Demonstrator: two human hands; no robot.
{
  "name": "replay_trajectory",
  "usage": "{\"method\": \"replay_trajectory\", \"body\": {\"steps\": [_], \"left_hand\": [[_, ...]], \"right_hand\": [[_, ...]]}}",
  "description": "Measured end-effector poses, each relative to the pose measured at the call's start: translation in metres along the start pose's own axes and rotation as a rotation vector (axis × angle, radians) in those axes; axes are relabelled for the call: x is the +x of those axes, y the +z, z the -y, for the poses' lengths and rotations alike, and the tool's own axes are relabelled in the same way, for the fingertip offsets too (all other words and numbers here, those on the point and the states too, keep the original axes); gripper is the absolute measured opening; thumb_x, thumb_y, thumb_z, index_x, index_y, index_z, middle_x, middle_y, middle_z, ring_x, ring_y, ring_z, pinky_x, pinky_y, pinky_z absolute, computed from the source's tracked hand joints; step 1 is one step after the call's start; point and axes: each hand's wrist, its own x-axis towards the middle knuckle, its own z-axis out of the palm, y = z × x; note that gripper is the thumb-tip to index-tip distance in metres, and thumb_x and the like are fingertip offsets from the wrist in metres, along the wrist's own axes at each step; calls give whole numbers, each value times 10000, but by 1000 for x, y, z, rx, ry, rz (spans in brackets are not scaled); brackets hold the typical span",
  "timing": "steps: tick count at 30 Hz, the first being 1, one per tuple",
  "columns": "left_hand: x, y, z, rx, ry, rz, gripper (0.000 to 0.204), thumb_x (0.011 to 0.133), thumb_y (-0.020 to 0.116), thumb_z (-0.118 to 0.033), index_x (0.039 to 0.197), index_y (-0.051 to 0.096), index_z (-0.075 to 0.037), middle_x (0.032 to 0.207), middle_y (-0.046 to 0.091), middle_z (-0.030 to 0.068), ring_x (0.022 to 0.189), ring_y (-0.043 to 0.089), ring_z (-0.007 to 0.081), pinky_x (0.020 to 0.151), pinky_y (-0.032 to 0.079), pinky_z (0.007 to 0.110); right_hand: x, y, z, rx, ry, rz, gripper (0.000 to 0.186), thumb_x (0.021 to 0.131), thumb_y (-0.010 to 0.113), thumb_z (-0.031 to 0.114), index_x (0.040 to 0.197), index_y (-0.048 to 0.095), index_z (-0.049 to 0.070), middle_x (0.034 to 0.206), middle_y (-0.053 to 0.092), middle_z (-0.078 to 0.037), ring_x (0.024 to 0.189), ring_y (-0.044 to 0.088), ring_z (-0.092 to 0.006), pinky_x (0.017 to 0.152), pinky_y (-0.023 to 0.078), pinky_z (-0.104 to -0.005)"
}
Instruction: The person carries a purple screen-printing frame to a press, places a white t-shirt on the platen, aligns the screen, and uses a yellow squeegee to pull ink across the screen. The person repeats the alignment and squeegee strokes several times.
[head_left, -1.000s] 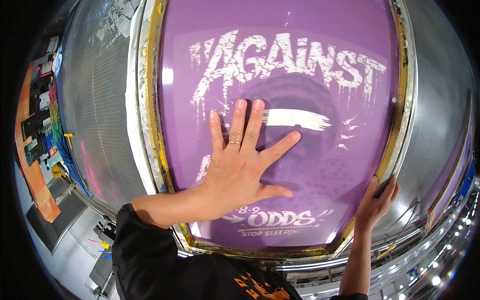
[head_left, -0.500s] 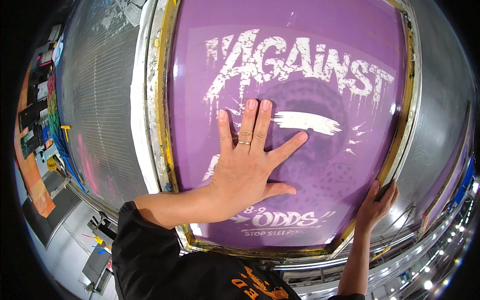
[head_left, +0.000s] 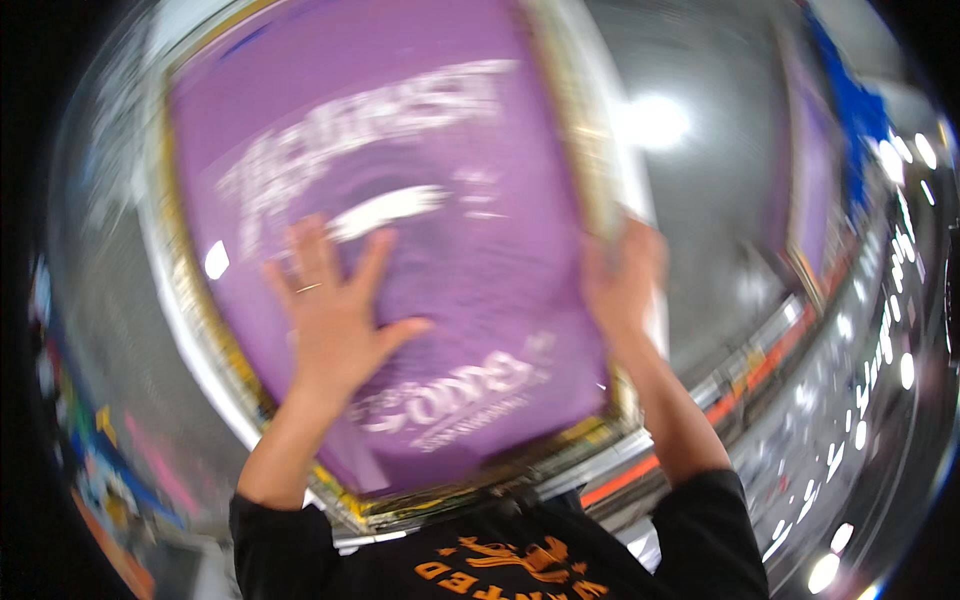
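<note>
A printing screen [head_left: 500, 270] fills the middle, its purple mesh carrying white lettering and a white brush-stroke bar. My left hand [head_left: 338, 330] lies on the mesh with its fingers spread, just below and left of the bar; a ring shows on one finger. On the right side, my right hand [head_left: 622, 285] straddles the screen's rim, the thumb toward the mesh and the fingers over the outer side. Motion blurs its fingertips. Yellowish tape and smears run along the screen's frame [head_left: 195, 265].
Grey flat surfaces lie beyond both sides, the right one [head_left: 690, 210] reflecting a bright lamp. Farther right stand another purple screen [head_left: 812, 210] and a blue cloth-like shape [head_left: 850, 110]. An orange-red strip [head_left: 620, 482] runs along the near edge. Blurred clutter sits at far left.
The view has swung, so the screen appears farther left and tilted. My right hand has moved farther up the right rim. My left hand sits slightly lower against the bar, fingers still spread.
</note>
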Motion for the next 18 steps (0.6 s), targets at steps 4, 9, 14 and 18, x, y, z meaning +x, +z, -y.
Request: {"method": "replay_trajectory", "body": {"steps": [4, 9, 14, 18], "left_hand": [[-10, 7, -8, 105, 70, -176, 971, 880, 604, -739, 1654, 314, -230, 1718, 105, 268, 1589, 69, 467, 1233, 26, 662], [-58, 28, -29, 174, 100, -177, 889, 957, 601, -605, 1652, 303, -140, 1705, 164, 269, 1579, 127, 466, 1255, 112, 599], [-188, 63, -56, 67, -81, -124, 837, 962, 643, -531, 1623, 362, -103, 1690, 226, 262, 1558, 205, 464, 1244, 182, 590], [-247, 66, -117, -157, -117, -248, 765, 922, 747, -456, 1514, 494, -43, 1586, 397, 301, 1479, 359, 475, 1186, 293, 586]], "right_hand": [[5, -11, -5, 150, 40, -1, 607, 943, 695, 344, 1341, 567, -96, 1158, 599, -274, 1118, 579, -411, 977, 460, -504], [-5, -47, -55, 635, 249, 95, 524, 982, 701, 344, 1366, 605, 0, 1257, 630, -218, 1130, 628, -362, 963, 514, -452], [-49, -156, -220, 281, 10, -88, 494, 961, 730, 301, 1380, 625, 62, 1294, 663, -194, 1212, 612, -376, 1037, 487, -466], [-157, -210, -395, -273, 239, 87, 546, 915, 763, 416, 1205, 698, -42, 1216, 665, -276, 1175, 612, -442, 1010, 492, -499]]}}
